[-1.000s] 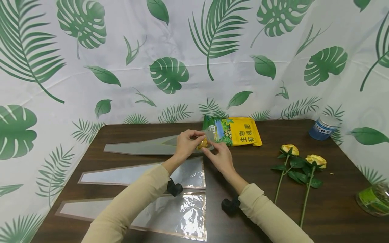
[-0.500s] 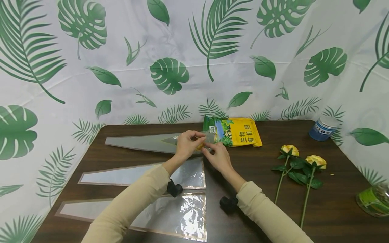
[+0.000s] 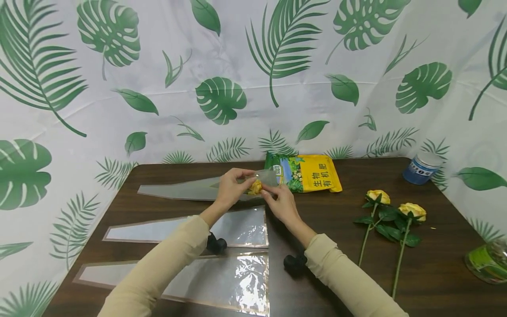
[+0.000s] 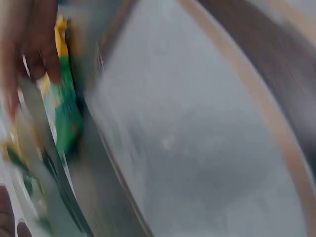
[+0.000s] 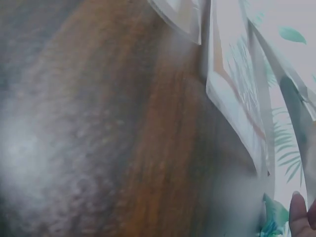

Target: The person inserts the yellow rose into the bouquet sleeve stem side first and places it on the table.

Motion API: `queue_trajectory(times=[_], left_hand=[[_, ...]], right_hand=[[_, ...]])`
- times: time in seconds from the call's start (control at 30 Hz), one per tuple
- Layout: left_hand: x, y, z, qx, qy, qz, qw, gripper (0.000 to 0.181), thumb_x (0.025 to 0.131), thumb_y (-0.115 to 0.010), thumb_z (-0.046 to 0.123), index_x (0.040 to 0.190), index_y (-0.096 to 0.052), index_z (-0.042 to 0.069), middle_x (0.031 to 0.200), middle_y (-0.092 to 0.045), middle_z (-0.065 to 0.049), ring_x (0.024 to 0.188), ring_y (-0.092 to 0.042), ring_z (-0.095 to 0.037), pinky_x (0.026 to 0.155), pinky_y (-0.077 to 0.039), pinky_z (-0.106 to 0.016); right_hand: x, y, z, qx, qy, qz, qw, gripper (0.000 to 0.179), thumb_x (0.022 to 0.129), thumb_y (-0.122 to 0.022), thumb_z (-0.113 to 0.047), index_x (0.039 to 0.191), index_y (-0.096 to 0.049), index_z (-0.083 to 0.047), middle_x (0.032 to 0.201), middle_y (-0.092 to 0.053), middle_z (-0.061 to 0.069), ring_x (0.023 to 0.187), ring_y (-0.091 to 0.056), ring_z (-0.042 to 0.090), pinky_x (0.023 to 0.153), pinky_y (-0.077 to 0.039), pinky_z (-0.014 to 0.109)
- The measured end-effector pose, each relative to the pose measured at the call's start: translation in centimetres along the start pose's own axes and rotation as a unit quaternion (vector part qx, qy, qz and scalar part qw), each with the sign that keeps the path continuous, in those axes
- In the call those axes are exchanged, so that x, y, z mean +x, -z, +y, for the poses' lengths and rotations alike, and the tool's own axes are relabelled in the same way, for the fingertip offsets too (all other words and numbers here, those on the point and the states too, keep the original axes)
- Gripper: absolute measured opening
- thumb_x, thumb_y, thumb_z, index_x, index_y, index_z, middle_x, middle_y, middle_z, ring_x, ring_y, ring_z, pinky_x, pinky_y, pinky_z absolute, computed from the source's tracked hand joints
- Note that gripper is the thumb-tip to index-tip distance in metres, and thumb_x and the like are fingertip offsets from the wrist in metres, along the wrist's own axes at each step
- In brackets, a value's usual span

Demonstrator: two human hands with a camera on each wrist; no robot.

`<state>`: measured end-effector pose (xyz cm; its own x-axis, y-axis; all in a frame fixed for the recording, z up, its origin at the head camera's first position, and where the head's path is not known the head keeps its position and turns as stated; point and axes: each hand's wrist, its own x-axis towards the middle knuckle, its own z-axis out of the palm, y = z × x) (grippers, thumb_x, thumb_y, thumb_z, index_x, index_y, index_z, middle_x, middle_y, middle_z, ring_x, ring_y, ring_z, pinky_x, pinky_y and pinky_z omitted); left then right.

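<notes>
A yellow rose point(image 3: 255, 187) lies inside a clear tapered flower sleeve point(image 3: 178, 190) at the back of the table. My left hand point(image 3: 231, 187) pinches the sleeve near its wide mouth, just left of the bloom. On the other side, my right hand point(image 3: 283, 202) pinches the sleeve's edge with thumb and fingertips. Blurred in the left wrist view are the rose point(image 4: 15, 150) and my right hand point(image 4: 32, 54). Only a few fingertips of my right hand point(image 5: 300, 217) show in the right wrist view. The rose's stem is mostly hidden behind my left hand.
Two more sleeves, a middle one point(image 3: 241, 224) and a front one point(image 3: 222, 277), lie flat nearer me. Behind my right hand is a yellow-green fertilizer bag point(image 3: 313, 171). Two yellow roses point(image 3: 378, 197) lie at right, with a blue jar point(image 3: 421, 167) and a green-labelled jar point(image 3: 489, 259) beyond.
Both hands have shifted slightly left together with the rose and sleeve. The bloom, mostly covered by fingers half a second ago, shows more now.
</notes>
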<state>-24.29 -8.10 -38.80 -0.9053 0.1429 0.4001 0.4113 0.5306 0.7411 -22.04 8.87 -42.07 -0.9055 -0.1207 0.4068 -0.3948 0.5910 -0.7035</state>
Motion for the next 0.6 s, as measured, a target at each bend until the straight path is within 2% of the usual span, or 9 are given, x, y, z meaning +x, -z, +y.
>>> queue_trajectory(times=[0.07, 0.17, 0.27, 0.37, 0.47, 0.6], left_hand=[[-0.2, 1.1, -0.8, 0.035, -0.019, -0.009, 0.9991, 0.030, 0.082, -0.073, 0.019, 0.108, -0.070, 0.004, 0.107, -0.068, -0.011, 0.102, -0.060, -0.025, 0.087, -0.048, -0.040], [-0.8, 2.7, -1.9, 0.095, -0.036, -0.045, 0.9938, 0.044, 0.080, -0.075, 0.024, 0.118, -0.065, 0.004, 0.119, -0.064, -0.014, 0.113, -0.056, -0.030, 0.096, -0.043, -0.046], [-1.4, 3.7, -2.6, 0.138, -0.038, -0.093, 0.9854, 0.062, 0.078, -0.077, 0.031, 0.129, -0.056, 0.003, 0.130, -0.057, -0.017, 0.120, -0.050, -0.035, 0.100, -0.037, -0.054], [-2.0, 4.0, -3.1, 0.171, -0.032, -0.123, 0.9769, 0.074, 0.075, -0.078, 0.035, 0.135, -0.049, 0.002, 0.135, -0.052, -0.019, 0.122, -0.048, -0.037, 0.102, -0.031, -0.060], [-2.4, 4.0, -3.7, 0.189, -0.024, -0.130, 0.9730, 0.075, 0.076, -0.078, 0.034, 0.136, -0.047, 0.001, 0.133, -0.053, -0.020, 0.120, -0.050, -0.037, 0.101, -0.032, -0.061], [-2.7, 4.0, -4.3, 0.196, 0.003, -0.130, 0.9719, 0.069, 0.079, -0.076, 0.030, 0.135, -0.048, 0.000, 0.129, -0.054, -0.021, 0.118, -0.050, -0.038, 0.101, -0.035, -0.055]], right_hand=[[0.1, -0.1, -0.1, 0.001, 0.003, -0.004, 1.0000, 0.025, 0.088, -0.066, -0.016, 0.110, -0.070, -0.005, 0.072, -0.052, 0.008, 0.066, -0.038, 0.015, 0.060, -0.031, 0.026], [0.4, -0.5, -0.1, 0.006, 0.008, -0.004, 0.9999, 0.024, 0.088, -0.065, -0.015, 0.110, -0.070, -0.005, 0.075, -0.054, 0.009, 0.068, -0.040, 0.015, 0.061, -0.033, 0.027], [0.6, -0.7, -0.2, 0.013, 0.013, -0.003, 0.9998, 0.023, 0.088, -0.064, -0.012, 0.109, -0.070, -0.004, 0.077, -0.057, 0.010, 0.070, -0.042, 0.017, 0.062, -0.035, 0.028], [0.9, -1.2, -0.2, 0.017, 0.017, -0.006, 0.9997, 0.022, 0.089, -0.063, -0.010, 0.109, -0.070, -0.003, 0.079, -0.059, 0.011, 0.071, -0.043, 0.018, 0.063, -0.035, 0.029], [1.1, -1.7, -0.5, 0.023, 0.012, -0.009, 0.9996, 0.021, 0.089, -0.063, -0.010, 0.108, -0.071, -0.004, 0.080, -0.060, 0.012, 0.071, -0.044, 0.018, 0.063, -0.036, 0.029], [1.3, -2.0, -0.6, 0.049, -0.027, 0.006, 0.9984, 0.015, 0.087, -0.067, -0.011, 0.097, -0.074, -0.003, 0.079, -0.063, 0.011, 0.071, -0.050, 0.018, 0.064, -0.040, 0.028]])
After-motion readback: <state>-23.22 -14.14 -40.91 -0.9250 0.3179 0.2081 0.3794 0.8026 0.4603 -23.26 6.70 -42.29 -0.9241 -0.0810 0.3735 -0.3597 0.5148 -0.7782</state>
